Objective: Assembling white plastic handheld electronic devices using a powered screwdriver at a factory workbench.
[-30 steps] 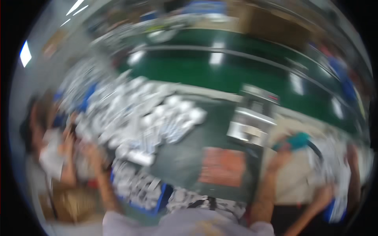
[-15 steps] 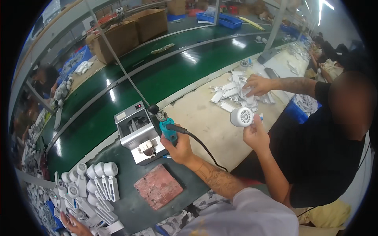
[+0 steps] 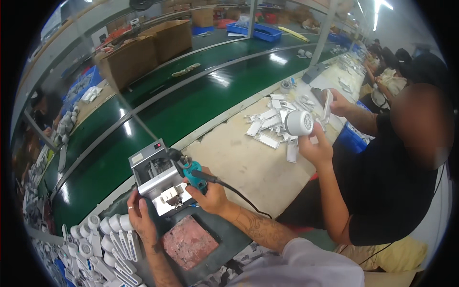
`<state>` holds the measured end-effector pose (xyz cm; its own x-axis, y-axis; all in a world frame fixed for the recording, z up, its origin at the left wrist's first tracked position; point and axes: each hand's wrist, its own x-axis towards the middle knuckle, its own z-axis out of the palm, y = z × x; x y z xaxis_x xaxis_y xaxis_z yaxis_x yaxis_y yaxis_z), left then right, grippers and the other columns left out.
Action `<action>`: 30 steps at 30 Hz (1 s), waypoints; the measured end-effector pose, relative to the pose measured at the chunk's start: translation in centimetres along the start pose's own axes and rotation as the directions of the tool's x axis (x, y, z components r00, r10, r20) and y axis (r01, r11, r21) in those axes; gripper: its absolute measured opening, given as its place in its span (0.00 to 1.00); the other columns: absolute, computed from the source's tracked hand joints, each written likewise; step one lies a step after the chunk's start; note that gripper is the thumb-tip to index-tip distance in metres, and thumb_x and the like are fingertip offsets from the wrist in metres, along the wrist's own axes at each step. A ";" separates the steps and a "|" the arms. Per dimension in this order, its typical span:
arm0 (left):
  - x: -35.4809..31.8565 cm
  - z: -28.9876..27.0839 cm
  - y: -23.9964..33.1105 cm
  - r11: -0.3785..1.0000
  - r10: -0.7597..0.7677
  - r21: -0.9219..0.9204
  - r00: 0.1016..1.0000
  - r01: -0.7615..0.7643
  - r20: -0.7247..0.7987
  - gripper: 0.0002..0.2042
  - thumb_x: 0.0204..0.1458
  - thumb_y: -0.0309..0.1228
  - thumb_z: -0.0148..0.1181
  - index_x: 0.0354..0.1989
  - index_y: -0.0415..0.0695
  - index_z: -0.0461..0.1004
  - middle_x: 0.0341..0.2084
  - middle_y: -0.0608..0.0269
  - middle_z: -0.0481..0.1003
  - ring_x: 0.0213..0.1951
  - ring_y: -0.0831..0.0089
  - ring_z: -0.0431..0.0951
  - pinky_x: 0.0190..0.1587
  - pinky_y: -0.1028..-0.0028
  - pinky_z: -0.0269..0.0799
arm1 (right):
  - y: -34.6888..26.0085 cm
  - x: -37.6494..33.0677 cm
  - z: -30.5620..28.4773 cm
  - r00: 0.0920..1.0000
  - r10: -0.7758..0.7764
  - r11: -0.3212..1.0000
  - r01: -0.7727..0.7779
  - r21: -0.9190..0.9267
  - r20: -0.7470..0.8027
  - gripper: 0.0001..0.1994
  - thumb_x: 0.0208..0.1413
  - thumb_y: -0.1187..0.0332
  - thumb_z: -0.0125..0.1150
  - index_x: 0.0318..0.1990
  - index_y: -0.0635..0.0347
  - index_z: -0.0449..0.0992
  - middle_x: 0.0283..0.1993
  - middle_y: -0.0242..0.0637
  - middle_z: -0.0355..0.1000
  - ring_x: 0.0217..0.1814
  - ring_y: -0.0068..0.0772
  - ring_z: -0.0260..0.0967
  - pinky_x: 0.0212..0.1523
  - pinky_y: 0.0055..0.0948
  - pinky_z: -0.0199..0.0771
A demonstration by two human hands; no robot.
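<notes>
Driver (image 3: 195, 176) gripped beside machine (image 3: 158, 183)

The right hand (image 3: 213, 195) grasps the teal driver at the machine's right edge. The left hand (image 3: 141, 218), fingers extended, is at its left side; I cannot tell whether they touch. A red pad (image 3: 190, 242) lies nearer on the surface (image 3: 223, 231), right of white parts (image 3: 129, 245).

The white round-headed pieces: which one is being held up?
The white piece in the co-worker's nearer hand, raised above the pale tabletop; the lower-left clustered pieces lie unheld beside the wearer's left hand.
</notes>
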<state>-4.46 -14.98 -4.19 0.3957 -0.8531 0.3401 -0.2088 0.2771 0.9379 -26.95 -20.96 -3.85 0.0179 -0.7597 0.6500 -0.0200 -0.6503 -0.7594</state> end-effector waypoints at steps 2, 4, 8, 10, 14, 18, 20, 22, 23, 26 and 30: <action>-0.7 -1.3 -1.2 0.995 -0.022 0.101 1.000 0.020 0.021 0.16 0.65 0.30 0.50 0.58 0.35 0.68 0.48 0.57 0.73 0.50 0.71 0.72 0.57 0.72 0.64 | -0.6 -0.1 0.1 0.990 0.128 0.988 -0.133 0.083 0.064 0.22 0.58 0.64 0.65 0.56 0.64 0.69 0.48 0.43 0.76 0.47 0.35 0.75 0.49 0.31 0.74; -0.9 -0.8 -0.8 0.999 -0.034 0.035 0.999 0.033 0.041 0.15 0.65 0.31 0.50 0.55 0.35 0.70 0.42 0.60 0.74 0.45 0.73 0.72 0.54 0.74 0.65 | -0.4 -0.1 -0.2 0.994 0.094 0.995 -0.095 0.009 0.063 0.26 0.56 0.64 0.67 0.59 0.65 0.68 0.49 0.47 0.76 0.49 0.38 0.77 0.50 0.30 0.75; -0.7 -1.0 -1.8 0.992 -0.044 0.121 0.997 0.035 0.067 0.14 0.66 0.31 0.50 0.52 0.34 0.72 0.39 0.61 0.74 0.42 0.75 0.71 0.50 0.75 0.66 | -0.3 -0.3 -0.2 0.975 0.198 0.978 -0.203 0.043 0.099 0.26 0.56 0.65 0.67 0.60 0.67 0.67 0.52 0.50 0.74 0.53 0.42 0.75 0.53 0.32 0.73; -0.8 -0.8 -1.9 0.992 -0.045 0.120 0.998 0.039 0.048 0.13 0.66 0.31 0.49 0.49 0.35 0.73 0.37 0.62 0.74 0.40 0.76 0.71 0.47 0.76 0.66 | 0.0 -0.2 0.0 0.984 0.143 0.988 -0.148 0.037 0.104 0.26 0.56 0.67 0.66 0.59 0.68 0.67 0.52 0.51 0.74 0.53 0.43 0.74 0.53 0.33 0.73; -0.5 -1.2 -3.5 0.993 -0.089 0.076 0.995 0.091 -0.033 0.12 0.67 0.31 0.47 0.43 0.35 0.75 0.31 0.64 0.73 0.35 0.78 0.71 0.44 0.77 0.66 | -0.3 -0.4 0.1 0.984 0.149 0.988 -0.153 0.030 0.103 0.25 0.56 0.68 0.66 0.59 0.69 0.67 0.51 0.51 0.74 0.53 0.44 0.75 0.53 0.33 0.73; -0.2 -1.2 -3.9 0.987 -0.095 0.129 0.995 0.091 0.025 0.12 0.67 0.33 0.48 0.40 0.37 0.74 0.28 0.66 0.72 0.33 0.79 0.69 0.41 0.78 0.65 | -0.2 -0.1 0.1 0.992 0.112 0.993 -0.113 0.020 0.065 0.22 0.58 0.65 0.65 0.56 0.66 0.69 0.51 0.46 0.73 0.51 0.38 0.72 0.53 0.32 0.71; -0.2 -1.0 -3.4 0.985 -0.085 0.155 0.996 0.079 0.034 0.12 0.66 0.33 0.49 0.37 0.38 0.74 0.26 0.68 0.71 0.32 0.80 0.68 0.38 0.79 0.63 | -0.3 0.0 0.2 0.996 0.081 0.997 -0.082 0.009 0.037 0.20 0.59 0.62 0.64 0.54 0.64 0.71 0.51 0.41 0.73 0.50 0.32 0.70 0.52 0.32 0.70; -0.3 -1.1 -3.2 0.981 -0.104 0.165 0.994 0.098 0.028 0.12 0.66 0.33 0.49 0.37 0.38 0.74 0.26 0.68 0.71 0.32 0.80 0.68 0.38 0.79 0.63 | -0.2 0.1 0.4 0.998 0.053 0.999 -0.053 0.005 0.017 0.22 0.60 0.63 0.64 0.57 0.65 0.69 0.55 0.43 0.71 0.53 0.32 0.68 0.54 0.32 0.69; -0.3 -1.2 -3.1 0.978 -0.125 0.173 0.992 0.119 0.024 0.12 0.66 0.33 0.49 0.37 0.38 0.74 0.25 0.68 0.71 0.31 0.79 0.68 0.38 0.79 0.63 | -0.2 0.2 0.4 0.999 0.048 0.999 -0.048 0.010 0.020 0.22 0.60 0.63 0.64 0.57 0.65 0.69 0.55 0.43 0.71 0.53 0.32 0.68 0.54 0.32 0.69; -0.3 -0.9 -2.7 0.981 -0.074 0.185 0.997 0.066 0.038 0.12 0.66 0.34 0.49 0.36 0.38 0.74 0.25 0.67 0.70 0.30 0.79 0.68 0.37 0.78 0.63 | -0.2 -0.3 0.5 0.990 0.131 0.988 -0.135 0.068 0.059 0.24 0.60 0.64 0.63 0.60 0.65 0.66 0.58 0.43 0.69 0.57 0.32 0.67 0.58 0.32 0.67; -0.3 -0.9 -3.2 0.983 -0.069 0.177 0.996 0.058 0.056 0.12 0.66 0.34 0.49 0.35 0.39 0.74 0.24 0.68 0.70 0.29 0.80 0.67 0.36 0.79 0.62 | 0.2 -0.5 0.5 0.978 0.184 0.975 -0.194 0.109 0.096 0.25 0.59 0.67 0.62 0.62 0.67 0.64 0.62 0.44 0.68 0.60 0.33 0.67 0.60 0.33 0.66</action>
<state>-3.08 -15.16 -7.24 0.3585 -0.8936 0.2701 -0.3400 0.1445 0.9293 -26.50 -20.74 -4.34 0.1101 -0.8627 0.4936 0.0857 -0.4866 -0.8694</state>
